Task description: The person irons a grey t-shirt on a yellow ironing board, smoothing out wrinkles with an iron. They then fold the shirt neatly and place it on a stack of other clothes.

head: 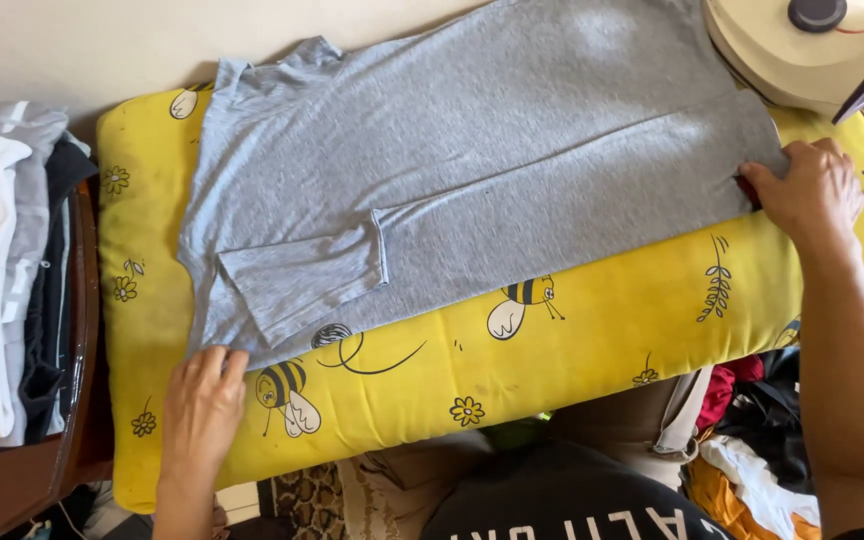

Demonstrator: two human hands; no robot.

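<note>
Grey shirt (472,170) between both hands

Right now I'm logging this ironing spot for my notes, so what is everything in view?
long-sleeved grey knit shirt: one, grey, spread flat on the pad, sleeve folded across
bee-patterned yellow ironing pad: one, yellow, under the shirt
cream iron: one, cream, top right
stack of folded clothes: one, white, grey and dark, far left
dark wooden table: one, brown, under the stack
heap of mixed clothes: one, red, white, orange, lower right
left hand: on the shirt's near corner
right hand: on the shirt's right edge
</note>
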